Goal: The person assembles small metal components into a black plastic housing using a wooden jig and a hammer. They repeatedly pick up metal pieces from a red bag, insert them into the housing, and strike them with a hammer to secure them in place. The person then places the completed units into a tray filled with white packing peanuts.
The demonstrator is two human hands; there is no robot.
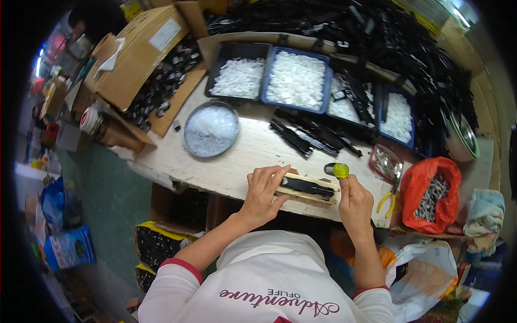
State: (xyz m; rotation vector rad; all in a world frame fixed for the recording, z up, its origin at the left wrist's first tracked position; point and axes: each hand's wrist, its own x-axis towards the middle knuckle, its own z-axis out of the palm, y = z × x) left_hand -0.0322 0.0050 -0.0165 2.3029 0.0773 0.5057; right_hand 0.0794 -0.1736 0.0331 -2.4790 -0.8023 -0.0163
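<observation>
While the right hand (355,203) clasps a yellow-faced hammer (340,170), the left hand (264,195) grasps a wooden block (302,197) cradling a black part (308,187) by the front edge of the tabletop (256,134); a stray swing could hit that hand.

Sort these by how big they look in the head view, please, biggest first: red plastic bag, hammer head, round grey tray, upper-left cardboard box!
1. Cardboard box
2. Red plastic bag
3. Round grey tray
4. Hammer head
</observation>
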